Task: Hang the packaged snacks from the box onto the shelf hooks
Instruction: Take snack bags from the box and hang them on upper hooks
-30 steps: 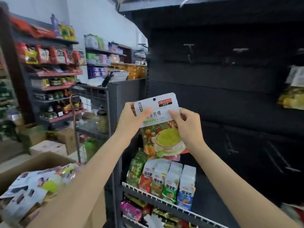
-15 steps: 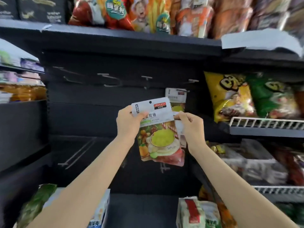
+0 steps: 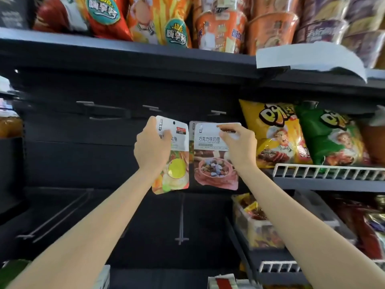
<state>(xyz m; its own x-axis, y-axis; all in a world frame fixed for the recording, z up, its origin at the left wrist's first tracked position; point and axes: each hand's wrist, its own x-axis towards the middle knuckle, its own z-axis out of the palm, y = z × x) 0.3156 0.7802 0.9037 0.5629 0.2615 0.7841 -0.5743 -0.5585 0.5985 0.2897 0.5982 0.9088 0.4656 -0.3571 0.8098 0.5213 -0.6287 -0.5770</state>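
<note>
My left hand (image 3: 151, 152) grips a snack packet with a yellow-green cup picture (image 3: 177, 172) by its left upper edge. It holds the packet upright in front of the dark back panel, its hang hole just below an empty hook (image 3: 150, 107). Right beside it hangs a second packet, picturing a bowl of chocolate candies (image 3: 210, 163), under another hook (image 3: 217, 112). My right hand (image 3: 239, 147) pinches that packet's top right corner. The box is out of view.
More empty hooks (image 3: 104, 105) stick out to the left and lower down (image 3: 181, 222). Yellow (image 3: 275, 134) and green (image 3: 331, 138) chip bags stand behind a white wire rail (image 3: 325, 172) on the right. A dark shelf (image 3: 125, 55) overhead carries snack bags and cup noodles.
My right hand left the yellow-green packet and took the top of the hanging chocolate candy packet. My left hand alone carried its packet up and left towards the hooks. The view moved closer.
</note>
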